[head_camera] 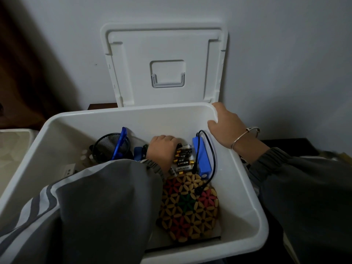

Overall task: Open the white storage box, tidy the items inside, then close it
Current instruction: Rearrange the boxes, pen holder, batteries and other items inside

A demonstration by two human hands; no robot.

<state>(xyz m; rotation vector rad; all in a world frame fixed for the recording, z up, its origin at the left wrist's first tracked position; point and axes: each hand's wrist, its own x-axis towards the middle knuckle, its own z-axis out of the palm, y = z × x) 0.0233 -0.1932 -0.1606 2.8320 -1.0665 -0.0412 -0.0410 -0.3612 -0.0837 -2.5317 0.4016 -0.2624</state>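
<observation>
- Grey sleeve (pixel 95 206) of the left arm reaches down into the white storage box (pixel 240 187), which stands open.
- Left hand (pixel 162 147) rests on a row of batteries (pixel 182 161) with its fingers curled down; whether it grips one cannot be told.
- Right hand (pixel 226 126), with a bracelet (pixel 245 136) on its wrist, grasps the box's far right rim.
- Beside the batteries lies a blue power bank (pixel 202 159) with a black cable (pixel 213 155); a patterned mat (pixel 188 206) lies nearer.
- White lid (pixel 165 67) leans upright against the wall behind.

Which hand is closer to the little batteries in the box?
Left. The left hand is down inside the white box, touching the batteries. The right hand holds the box's far right rim, up and away from them.
</observation>
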